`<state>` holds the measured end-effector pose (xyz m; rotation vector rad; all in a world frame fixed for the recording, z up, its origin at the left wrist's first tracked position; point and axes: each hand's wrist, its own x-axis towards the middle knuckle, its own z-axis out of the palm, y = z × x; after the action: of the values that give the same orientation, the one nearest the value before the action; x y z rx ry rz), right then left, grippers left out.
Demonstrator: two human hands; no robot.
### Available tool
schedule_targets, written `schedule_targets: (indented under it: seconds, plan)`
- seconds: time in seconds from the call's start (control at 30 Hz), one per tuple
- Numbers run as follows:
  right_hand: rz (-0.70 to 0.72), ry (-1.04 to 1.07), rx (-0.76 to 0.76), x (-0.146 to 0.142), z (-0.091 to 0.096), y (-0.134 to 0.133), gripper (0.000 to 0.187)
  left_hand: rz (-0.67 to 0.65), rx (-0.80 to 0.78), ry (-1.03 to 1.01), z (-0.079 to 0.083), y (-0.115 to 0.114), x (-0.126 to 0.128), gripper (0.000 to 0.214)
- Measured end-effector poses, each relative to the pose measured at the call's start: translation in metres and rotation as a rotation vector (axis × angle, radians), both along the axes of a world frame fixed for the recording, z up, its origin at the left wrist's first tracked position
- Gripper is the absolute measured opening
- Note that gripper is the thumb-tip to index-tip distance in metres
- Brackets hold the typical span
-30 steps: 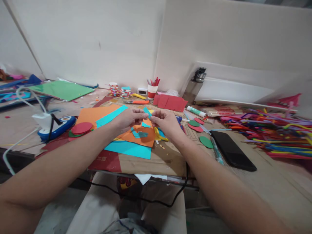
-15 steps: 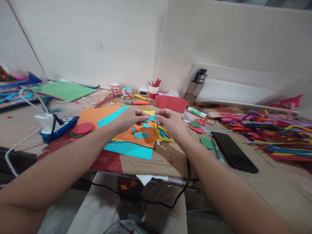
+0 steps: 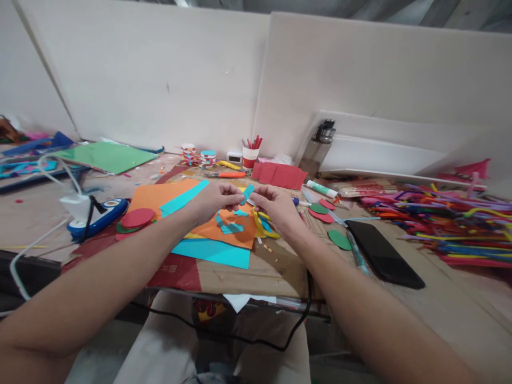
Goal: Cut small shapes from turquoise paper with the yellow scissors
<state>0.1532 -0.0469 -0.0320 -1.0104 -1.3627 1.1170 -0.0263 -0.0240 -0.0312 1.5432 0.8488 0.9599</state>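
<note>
A small light-blue paper piece with a rounded end (image 3: 247, 193) is pinched between the fingertips of my left hand (image 3: 218, 200) and my right hand (image 3: 276, 205). Both hands hover above the sheets, fingers closed. Beneath them, small blue paper scraps (image 3: 231, 228) lie on an orange paper sheet (image 3: 208, 228). Yellow-handled scissors (image 3: 269, 230) rest under my right hand, their blades mostly hidden. A long blue paper strip (image 3: 184, 196) lies beyond my left wrist, and a larger blue sheet (image 3: 212, 253) sticks out at the near side.
Red and green paper circles (image 3: 137, 217) are stacked at left, near a blue power strip (image 3: 100, 216). At right lie a black phone (image 3: 382, 253), a glue stick (image 3: 322, 189) and several pipe cleaners (image 3: 452, 224). A cup of red sticks (image 3: 250, 154) and a bottle (image 3: 318, 149) stand behind.
The blue paper piece has turned from lying nearly flat to pointing more upward between my fingertips. The view has tilted slightly upward.
</note>
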Motion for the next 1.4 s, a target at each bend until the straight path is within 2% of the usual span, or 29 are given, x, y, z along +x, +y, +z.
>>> schedule_targets:
  seconds: [0.13,0.37,0.6,0.83,1.03,1.23,1.4]
  plan:
    - [-0.037,-0.065,0.038,-0.0009,0.0014,-0.0027,0.027,-0.022,-0.012,0.009,0.0000,-0.0034,0.0022,0.023]
    - [-0.059,-0.039,0.050,-0.0017,0.0014,-0.0030,0.023,-0.080,-0.111,-0.020,-0.0013,-0.0033,0.0026,0.023]
    - [-0.139,0.007,0.033,0.0001,-0.0008,-0.0014,0.023,-0.056,-0.149,-0.146,-0.0011,-0.0025,0.0023,0.023]
    - [-0.101,-0.079,0.102,-0.0009,-0.0009,-0.0015,0.021,-0.033,-0.167,-0.100,-0.0009,-0.0038,0.0045,0.027]
    - [-0.146,-0.163,0.176,-0.0003,-0.0018,-0.0018,0.020,-0.079,-0.142,-0.058,-0.0008,-0.0065,0.0058,0.031]
    - [-0.136,-0.160,0.149,-0.0014,0.0005,-0.0032,0.022,-0.092,-0.145,-0.075,-0.0005,-0.0075,0.0061,0.033]
    - [-0.111,-0.152,0.159,-0.0022,0.0004,-0.0036,0.017,-0.107,-0.126,-0.069,-0.0015,-0.0081,0.0058,0.031]
